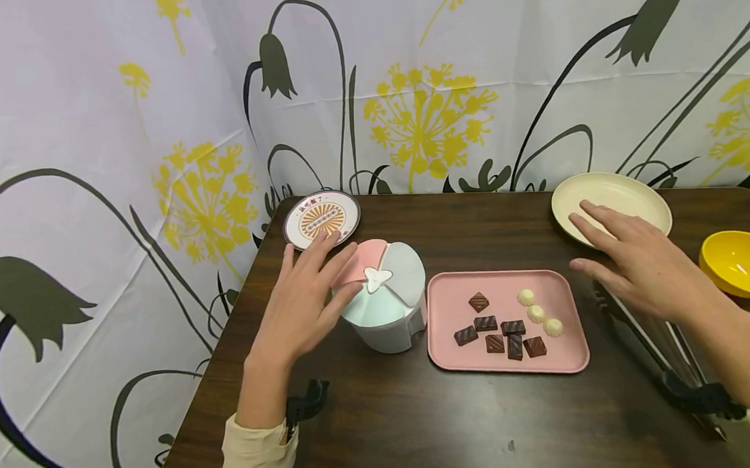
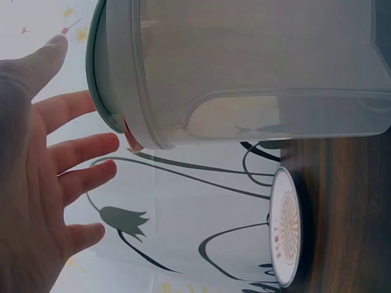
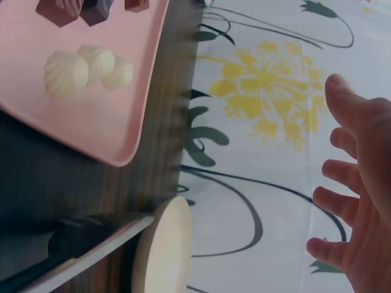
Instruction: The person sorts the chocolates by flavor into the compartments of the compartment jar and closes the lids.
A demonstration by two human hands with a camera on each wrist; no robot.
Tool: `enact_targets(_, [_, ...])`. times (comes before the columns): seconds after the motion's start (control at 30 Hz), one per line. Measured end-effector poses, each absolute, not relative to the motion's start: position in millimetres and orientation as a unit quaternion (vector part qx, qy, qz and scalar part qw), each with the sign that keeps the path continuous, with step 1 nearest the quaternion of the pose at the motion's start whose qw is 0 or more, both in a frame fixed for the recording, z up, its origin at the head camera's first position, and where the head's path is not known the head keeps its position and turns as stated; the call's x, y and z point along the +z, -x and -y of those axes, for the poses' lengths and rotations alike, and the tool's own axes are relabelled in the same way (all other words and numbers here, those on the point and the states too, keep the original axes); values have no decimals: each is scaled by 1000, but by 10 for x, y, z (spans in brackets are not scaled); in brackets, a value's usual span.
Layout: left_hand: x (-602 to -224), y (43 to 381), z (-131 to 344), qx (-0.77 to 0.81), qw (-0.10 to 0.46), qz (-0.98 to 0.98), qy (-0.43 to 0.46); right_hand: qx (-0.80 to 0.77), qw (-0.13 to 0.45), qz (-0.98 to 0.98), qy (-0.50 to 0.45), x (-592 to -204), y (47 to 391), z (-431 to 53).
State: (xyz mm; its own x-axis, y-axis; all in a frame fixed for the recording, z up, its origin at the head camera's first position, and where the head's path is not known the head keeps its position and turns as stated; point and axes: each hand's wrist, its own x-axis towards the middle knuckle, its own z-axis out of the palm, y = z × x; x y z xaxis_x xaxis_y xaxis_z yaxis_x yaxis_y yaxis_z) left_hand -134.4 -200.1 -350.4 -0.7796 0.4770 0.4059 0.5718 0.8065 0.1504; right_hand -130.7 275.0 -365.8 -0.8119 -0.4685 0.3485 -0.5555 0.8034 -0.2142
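My left hand point(image 1: 308, 295) hovers with spread fingers beside a canister point(image 1: 390, 333), whose round lid point(image 1: 406, 271) has pink, mint and grey-blue sections and a white butterfly-shaped knob. In the left wrist view the canister point(image 2: 244, 55) shows a clear wall, and the hand holds nothing. My right hand point(image 1: 647, 260) is raised with fingers apart and nothing in it, between the pink tray point(image 1: 447, 358) and a cream plate point(image 1: 611, 191). On that tray lie several dark chocolates point(image 1: 486, 323) and three white swirled ones point(image 1: 536, 314). Beneath the right forearm lie tongs point(image 1: 639, 332), partly hidden.
A small white plate point(image 1: 294, 228) with an orange sunburst pattern stands at the back left, behind my left fingers. At the right edge sits a yellow bowl point(image 1: 747, 265). A flower-printed curtain point(image 1: 414, 31) rises behind the dark wooden table point(image 1: 438, 430) and along its left side.
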Motion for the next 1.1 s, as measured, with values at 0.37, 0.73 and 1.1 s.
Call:
enact_targets(0.37, [-3595, 1294, 2038, -184, 184, 915, 307, 178, 167, 896, -371, -3609, 1222, -2207])
enact_targets(0.73, [-3752, 1228, 2056, -246, 161, 896, 334, 196, 155, 859, -447, -3669, 1121, -1454])
enact_targets(1.1, [-3782, 1213, 2068, -259, 156, 886, 350, 170, 180, 843, -478, -3788, 1127, -912])
